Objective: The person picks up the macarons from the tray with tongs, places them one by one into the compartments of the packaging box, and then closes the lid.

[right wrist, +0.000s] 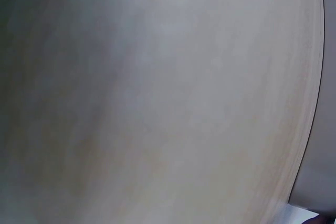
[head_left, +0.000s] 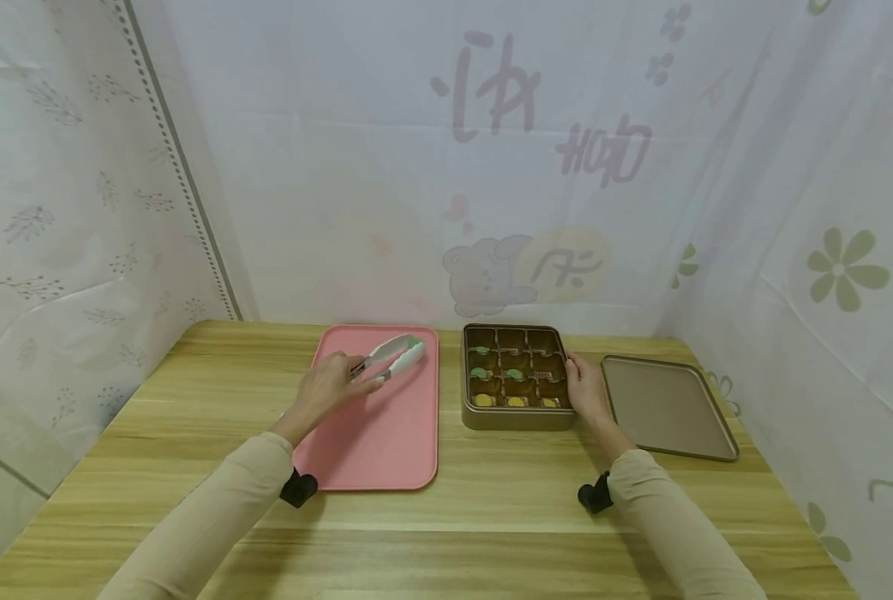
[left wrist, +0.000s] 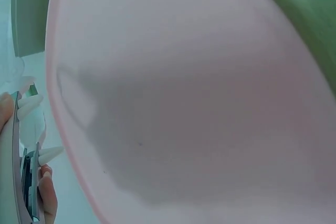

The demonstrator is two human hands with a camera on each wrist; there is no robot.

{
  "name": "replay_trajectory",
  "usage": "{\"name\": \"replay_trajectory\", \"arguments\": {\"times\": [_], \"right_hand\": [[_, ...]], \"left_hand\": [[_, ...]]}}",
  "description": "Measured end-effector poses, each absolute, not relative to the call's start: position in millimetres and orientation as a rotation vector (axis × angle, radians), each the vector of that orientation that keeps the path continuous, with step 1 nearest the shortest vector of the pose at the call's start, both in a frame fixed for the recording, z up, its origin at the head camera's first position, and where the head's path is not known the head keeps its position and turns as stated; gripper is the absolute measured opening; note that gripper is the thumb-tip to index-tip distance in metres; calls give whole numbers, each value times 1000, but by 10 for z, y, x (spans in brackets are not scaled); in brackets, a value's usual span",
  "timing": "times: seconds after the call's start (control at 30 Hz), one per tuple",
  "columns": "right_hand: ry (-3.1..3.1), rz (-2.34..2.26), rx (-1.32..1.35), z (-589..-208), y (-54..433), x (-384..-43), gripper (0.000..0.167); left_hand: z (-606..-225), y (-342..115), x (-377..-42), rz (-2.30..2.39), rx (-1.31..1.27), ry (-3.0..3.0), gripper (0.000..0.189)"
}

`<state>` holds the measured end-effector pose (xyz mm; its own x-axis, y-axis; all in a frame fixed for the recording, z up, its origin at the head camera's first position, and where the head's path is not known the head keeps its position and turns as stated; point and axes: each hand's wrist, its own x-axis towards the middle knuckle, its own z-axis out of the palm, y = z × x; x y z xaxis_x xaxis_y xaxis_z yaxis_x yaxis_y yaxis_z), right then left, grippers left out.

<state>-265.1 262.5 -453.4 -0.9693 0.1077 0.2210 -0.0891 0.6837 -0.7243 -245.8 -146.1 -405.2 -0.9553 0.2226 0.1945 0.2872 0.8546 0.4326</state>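
My left hand (head_left: 326, 383) grips a pair of tongs (head_left: 397, 357) with pale tips, above a pink tray (head_left: 386, 450). A small green piece (head_left: 414, 342) sits between the tong tips. In the left wrist view the tongs (left wrist: 34, 182) and some fingers show at the left edge. To the right stands a bronze-coloured tin box (head_left: 517, 419) with a divided insert. Yellow pieces (head_left: 517, 402) lie in its front row, and green pieces (head_left: 515, 375) in compartments farther back. My right hand (head_left: 589, 390) holds the box's right side at the rim.
A flat bronze-coloured lid (head_left: 664, 408) lies right of the box on the wooden table (head_left: 446, 550). Behind the table hangs a printed white cloth (head_left: 341, 167), with more cloth at both sides. The right wrist view mostly shows blurred tabletop (right wrist: 184, 103).
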Motion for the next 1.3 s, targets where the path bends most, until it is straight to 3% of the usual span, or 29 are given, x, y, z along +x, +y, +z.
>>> {"name": "replay_trajectory", "arguments": {"times": [0.53, 1.17, 1.3], "right_hand": [[-2640, 1142, -6, -4529, 2629, -2657, 37], [-2625, 1167, 20, -4533, 2623, -2624, 37], [-2637, 1188, 8, -4531, 2622, -2624, 38]], "left_hand": [[-3921, -1201, -2524, -775, -489, -2829, 39], [-3783, -549, -2672, -768, -557, -2859, 32], [-3794, -421, -2692, -679, -592, -2849, 40]]}}
